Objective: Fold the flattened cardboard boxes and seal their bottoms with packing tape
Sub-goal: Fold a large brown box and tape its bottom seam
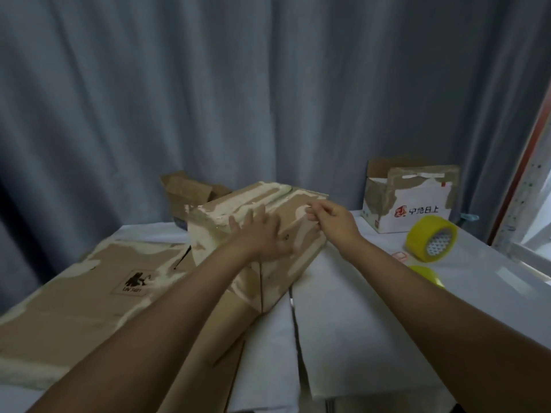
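A folded-up box (256, 231) stood in the middle of the table (477, 263), its upturned face patched with torn white paper. The left hand (262, 234) lay flat on that face, fingers straight and spread, pressing down. The right hand (328, 217) hovered at the box's far right edge, thumb and fingers pinched together on something small and pale; whether that was tape or torn paper could not be told. A flat box (89, 296) with a black printed mark lay to the left, partly under the standing one. White sheets (343, 338) lay in front, beneath the forearms. At the right, 1 yellow tape roll (431, 238) stood on edge, and a second roll (426, 274) lay nearer, partly hidden by the right arm. Behind the upright roll sat an open white box (408, 201) with red and dark print. A brown box (190, 192) sat at the back, against a grey curtain (208, 84).
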